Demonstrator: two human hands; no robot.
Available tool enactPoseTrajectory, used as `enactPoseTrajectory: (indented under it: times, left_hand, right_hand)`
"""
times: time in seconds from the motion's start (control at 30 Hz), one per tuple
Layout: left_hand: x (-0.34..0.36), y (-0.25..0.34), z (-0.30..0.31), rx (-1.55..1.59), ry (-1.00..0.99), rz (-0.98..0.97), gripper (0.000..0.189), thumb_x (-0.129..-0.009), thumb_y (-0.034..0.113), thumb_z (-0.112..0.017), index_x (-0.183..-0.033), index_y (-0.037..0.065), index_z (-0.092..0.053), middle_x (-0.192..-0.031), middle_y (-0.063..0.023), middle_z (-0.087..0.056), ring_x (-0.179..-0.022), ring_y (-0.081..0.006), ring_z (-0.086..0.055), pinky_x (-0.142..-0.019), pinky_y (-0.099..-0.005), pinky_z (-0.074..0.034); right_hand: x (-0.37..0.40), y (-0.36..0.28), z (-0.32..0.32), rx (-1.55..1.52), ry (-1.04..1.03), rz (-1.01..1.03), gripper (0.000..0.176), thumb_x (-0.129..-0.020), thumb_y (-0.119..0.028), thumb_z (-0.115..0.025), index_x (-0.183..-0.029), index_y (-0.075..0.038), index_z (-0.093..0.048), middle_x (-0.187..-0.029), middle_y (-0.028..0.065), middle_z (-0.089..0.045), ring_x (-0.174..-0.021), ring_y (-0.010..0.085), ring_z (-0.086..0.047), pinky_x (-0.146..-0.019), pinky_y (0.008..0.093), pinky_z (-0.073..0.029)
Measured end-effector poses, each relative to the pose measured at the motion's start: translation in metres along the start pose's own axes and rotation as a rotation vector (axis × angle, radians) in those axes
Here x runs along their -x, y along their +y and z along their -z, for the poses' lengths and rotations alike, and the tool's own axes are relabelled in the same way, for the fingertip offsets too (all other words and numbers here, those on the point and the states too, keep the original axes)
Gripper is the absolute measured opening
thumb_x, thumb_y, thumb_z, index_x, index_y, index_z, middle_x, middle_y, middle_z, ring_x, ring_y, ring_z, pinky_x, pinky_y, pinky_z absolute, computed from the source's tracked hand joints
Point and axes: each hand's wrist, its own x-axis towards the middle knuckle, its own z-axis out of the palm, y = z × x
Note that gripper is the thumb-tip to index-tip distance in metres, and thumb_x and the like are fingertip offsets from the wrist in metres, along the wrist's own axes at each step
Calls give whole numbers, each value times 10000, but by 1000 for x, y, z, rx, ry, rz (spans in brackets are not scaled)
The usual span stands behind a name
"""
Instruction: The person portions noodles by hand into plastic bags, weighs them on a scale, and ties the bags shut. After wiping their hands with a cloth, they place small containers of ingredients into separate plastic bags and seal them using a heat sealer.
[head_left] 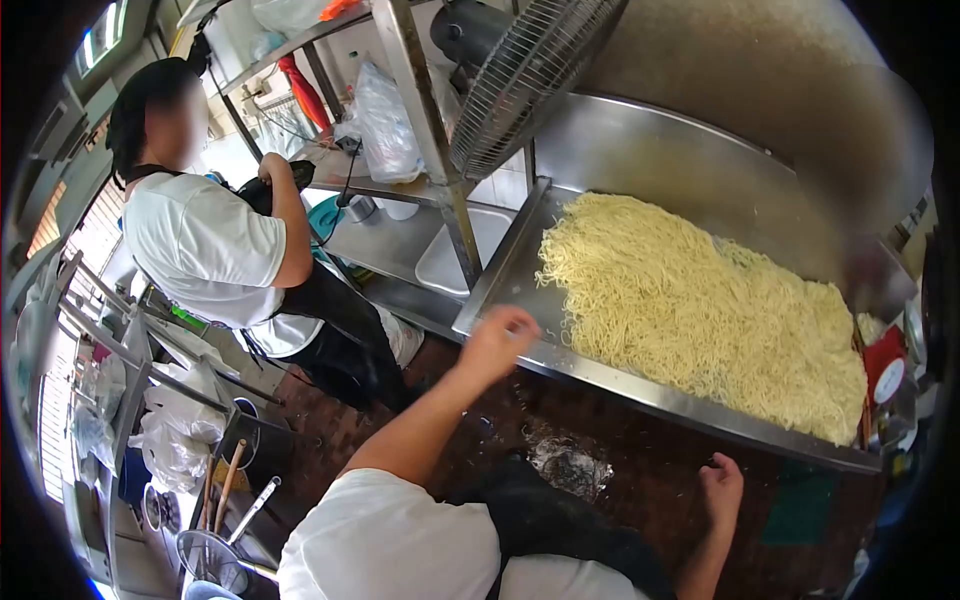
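A wide mound of pale yellow noodles (700, 310) lies in a long stainless steel trough (640, 385). My left hand (498, 345) is over the trough's near left corner, its fingers loosely bent with nothing visible in them. Low on the right, my right hand (722, 490) hangs over the floor in front of the trough. Its fingers are half curled and apart, and no object shows in it. Both hands are away from the noodles.
A large fan (530, 85) leans over the trough's left end, beside a metal shelf post (430, 130). Another person (205, 235) stands at the left by a counter. A red-framed dial scale (885, 370) sits at the right end. Strainers (212, 560) stand lower left.
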Motion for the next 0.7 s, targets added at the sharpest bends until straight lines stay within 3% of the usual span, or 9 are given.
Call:
enactPoseTrajectory:
  times: [0.13,0.23,0.3,0.37,0.4,0.43,0.5,0.6,0.7]
  left_hand:
    - [-72,12,82,465,639,-49,203,-919,220,-658,-955,21,-672,-802,-18,-630,-725,-114,-563,-684,-260,-465]
    - [-136,6,163,400,858,-125,207,-955,264,-594,-988,73,-668,-895,10,-639,-686,-60,-531,-560,-207,-398]
    - [-182,13,214,461,914,-157,226,-933,267,-625,-1027,67,-672,-866,13,-634,-677,-63,-528,-562,-203,-401]
    - [-223,20,252,436,925,-178,254,-906,273,-662,-1030,53,-688,-837,8,-634,-667,-79,-534,-562,-231,-416]
    - [-245,14,268,449,926,-179,254,-906,273,-662,-1030,53,-688,-837,8,-634,-667,-79,-534,-562,-231,-416]
    - [-266,6,284,337,953,-214,301,-881,298,-691,-1005,23,-698,-828,-27,-657,-698,-113,-574,-628,-263,-453]
    - [-298,-3,305,229,982,-245,352,-856,323,-719,-980,-6,-707,-819,-63,-680,-730,-147,-613,-694,-295,-489]
    - [-332,9,329,-260,985,-84,582,-769,550,-711,-1106,76,-726,-957,-152,-721,-931,-302,-690,-825,-392,-525]
    - [-389,0,342,-534,923,6,642,-753,562,-699,-1187,88,-692,-1080,-162,-710,-1047,-300,-674,-877,-406,-526]
  right_hand:
    - [-18,-19,-13,-189,-120,-22,390,-803,-100,-745,-1162,18,-647,-1042,117,-676,-986,171,-635,-928,312,-488]
    - [-44,-54,-6,80,-100,33,394,-801,-122,-744,-1158,16,-652,-928,98,-677,-876,177,-648,-833,327,-517]
    - [-49,-81,-7,205,-71,40,396,-800,-133,-743,-1156,15,-655,-871,89,-678,-822,180,-655,-786,335,-532]
    - [-52,-110,-9,141,-223,-152,408,-779,-121,-752,-1146,27,-654,-781,56,-654,-730,177,-641,-706,322,-526]
    - [-55,-103,-14,108,-315,-156,457,-763,-123,-764,-1175,32,-644,-918,101,-698,-865,215,-672,-807,338,-531]
    - [-53,-99,-20,115,-305,-151,457,-763,-123,-764,-1175,32,-644,-918,101,-698,-865,215,-672,-807,338,-531]
    - [-51,-101,-39,297,-444,161,523,-757,-147,-778,-1225,29,-626,-1117,173,-693,-1064,268,-656,-938,369,-501]
    - [-53,-132,-65,427,-330,-75,582,-760,-186,-789,-1267,30,-602,-1265,226,-634,-1209,307,-593,-1029,395,-448]
    - [-69,-120,-80,383,-318,-55,620,-741,-260,-810,-1249,34,-610,-1123,160,-676,-1061,229,-618,-925,366,-481]
